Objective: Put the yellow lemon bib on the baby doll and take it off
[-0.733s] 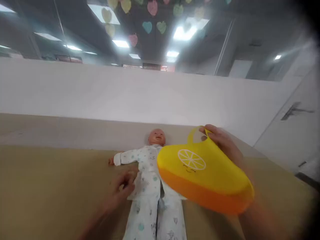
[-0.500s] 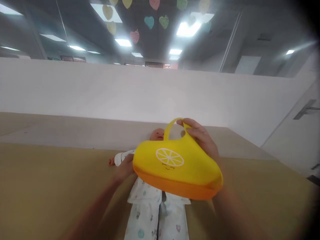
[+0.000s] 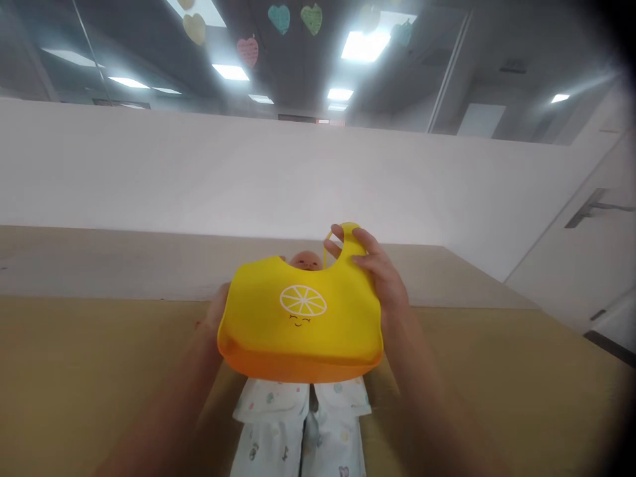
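A yellow silicone bib (image 3: 303, 318) with an orange pocket and a lemon-slice print hangs in the air over a baby doll (image 3: 304, 260). My right hand (image 3: 377, 275) grips the bib's right neck strap, fingers closed round it. My left hand (image 3: 217, 311) is at the bib's left edge, its fingers hidden behind the bib. The doll lies on its back on the tan table (image 3: 99, 371) in white patterned pyjamas (image 3: 303, 430). Only the top of its head and its legs show; the bib hides its chest and arms.
A low white partition wall (image 3: 199, 172) runs along the far side of the table. Above it are glass panes with paper hearts (image 3: 247, 50) and ceiling lights. A white door (image 3: 586, 252) with a handle stands at the right.
The bib has moved left from the doll's right side to over its chest and turned to face me. My left hand has risen from the doll's side to the bib's left edge.
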`<state>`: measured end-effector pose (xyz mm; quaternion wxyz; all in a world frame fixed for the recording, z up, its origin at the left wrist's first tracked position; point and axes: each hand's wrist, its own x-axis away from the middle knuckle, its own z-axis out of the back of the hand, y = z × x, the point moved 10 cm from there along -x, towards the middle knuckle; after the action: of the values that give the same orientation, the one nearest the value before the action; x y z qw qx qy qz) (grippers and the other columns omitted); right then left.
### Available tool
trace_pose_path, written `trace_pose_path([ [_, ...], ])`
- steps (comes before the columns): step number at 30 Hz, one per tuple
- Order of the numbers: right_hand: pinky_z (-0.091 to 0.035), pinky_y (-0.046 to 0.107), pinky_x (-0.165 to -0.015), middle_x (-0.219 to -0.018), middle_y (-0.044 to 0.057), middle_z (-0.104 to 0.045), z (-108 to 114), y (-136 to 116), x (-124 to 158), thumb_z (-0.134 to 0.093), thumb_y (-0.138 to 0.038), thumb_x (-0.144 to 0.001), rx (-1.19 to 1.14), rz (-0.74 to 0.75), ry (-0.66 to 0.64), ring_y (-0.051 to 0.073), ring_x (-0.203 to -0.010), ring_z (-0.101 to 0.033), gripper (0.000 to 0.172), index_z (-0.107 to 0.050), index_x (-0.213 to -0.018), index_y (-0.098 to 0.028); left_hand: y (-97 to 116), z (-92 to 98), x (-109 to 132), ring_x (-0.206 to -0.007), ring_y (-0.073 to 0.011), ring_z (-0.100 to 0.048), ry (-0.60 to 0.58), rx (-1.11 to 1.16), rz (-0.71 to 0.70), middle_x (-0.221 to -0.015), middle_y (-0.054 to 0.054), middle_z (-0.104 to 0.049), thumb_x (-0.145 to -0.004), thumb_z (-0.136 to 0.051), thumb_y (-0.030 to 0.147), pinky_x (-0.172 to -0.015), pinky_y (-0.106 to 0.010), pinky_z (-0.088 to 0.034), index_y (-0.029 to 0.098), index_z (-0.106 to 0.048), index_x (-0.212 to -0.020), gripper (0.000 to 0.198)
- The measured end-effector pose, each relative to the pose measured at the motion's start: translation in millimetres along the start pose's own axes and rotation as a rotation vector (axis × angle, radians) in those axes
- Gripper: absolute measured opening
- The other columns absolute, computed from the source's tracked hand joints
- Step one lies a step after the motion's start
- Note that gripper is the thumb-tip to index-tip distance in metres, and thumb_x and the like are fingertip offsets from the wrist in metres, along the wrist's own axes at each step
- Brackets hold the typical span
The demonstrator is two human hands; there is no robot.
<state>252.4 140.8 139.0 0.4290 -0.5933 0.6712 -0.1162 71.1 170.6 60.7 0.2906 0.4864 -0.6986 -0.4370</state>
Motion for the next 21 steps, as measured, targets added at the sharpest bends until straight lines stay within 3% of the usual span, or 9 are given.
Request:
trace_pose_path([
  [4, -0.039, 0.052, -0.103, -0.130, 0.000, -0.057, -2.0, 3.0, -0.6, -0.058, -0.015, -0.068, -0.083, -0.027, -0.047, 0.026, -0.121, -0.052, 0.035, -0.063, -0.101, -0.029, 13.9, -34.8, 2.0, -0.097, -0.0302, -0.064, -0.130, 0.312, -0.072, -0.100, -0.007, -0.070, -0.075, -0.055, 0.036, -0.090, -0.044, -0.048, 0.020, -0.062, -0.110, 0.039],
  [8, -0.037, 0.055, -0.105, -0.130, 0.001, -0.056, -3.8, 7.4, -3.0, -0.059, -0.021, -0.067, -0.137, -0.081, -0.085, 0.029, -0.124, -0.050, 0.039, -0.064, -0.105, -0.029, 20.4, -41.6, 8.2, -0.104, -0.0335, -0.063, -0.174, 0.376, -0.103, -0.105, -0.010, -0.069, -0.079, -0.052, 0.054, -0.092, -0.047, -0.048, 0.020, -0.059, -0.117, 0.051],
  [15, -0.039, 0.056, -0.104, -0.131, 0.002, -0.056, -7.3, 0.0, 4.1, -0.058, -0.029, -0.070, -0.059, -0.095, -0.071, 0.033, -0.129, -0.045, 0.038, -0.064, -0.108, -0.028, 31.0, -55.0, 26.0, -0.099, -0.0283, -0.066, -0.193, 0.316, -0.069, -0.102, -0.006, -0.070, -0.084, -0.051, 0.031, -0.091, -0.042, -0.050, 0.023, -0.057, -0.120, 0.038],
  [18, -0.039, 0.053, -0.105, -0.138, 0.000, -0.051, -6.9, -5.0, 4.8, -0.056, -0.026, -0.073, -0.044, -0.083, -0.109, 0.032, -0.131, -0.043, 0.040, -0.063, -0.112, -0.029, 24.1, -52.1, 23.1, -0.094, -0.0257, -0.068, -0.171, 0.290, -0.011, -0.101, -0.004, -0.070, -0.085, -0.052, 0.026, -0.090, -0.040, -0.050, 0.026, -0.056, -0.121, 0.036],
  [21, -0.041, 0.050, -0.103, -0.136, 0.001, -0.053, 10.8, 0.2, -2.4, -0.058, -0.023, -0.073, 0.015, -0.079, -0.072, 0.031, -0.128, -0.047, 0.048, -0.060, -0.120, -0.029, 8.0, -42.9, 14.1, -0.088, -0.0253, -0.069, -0.131, 0.217, 0.068, -0.099, -0.005, -0.070, -0.083, -0.056, 0.025, -0.086, -0.039, -0.051, 0.025, -0.057, -0.120, 0.037],
])
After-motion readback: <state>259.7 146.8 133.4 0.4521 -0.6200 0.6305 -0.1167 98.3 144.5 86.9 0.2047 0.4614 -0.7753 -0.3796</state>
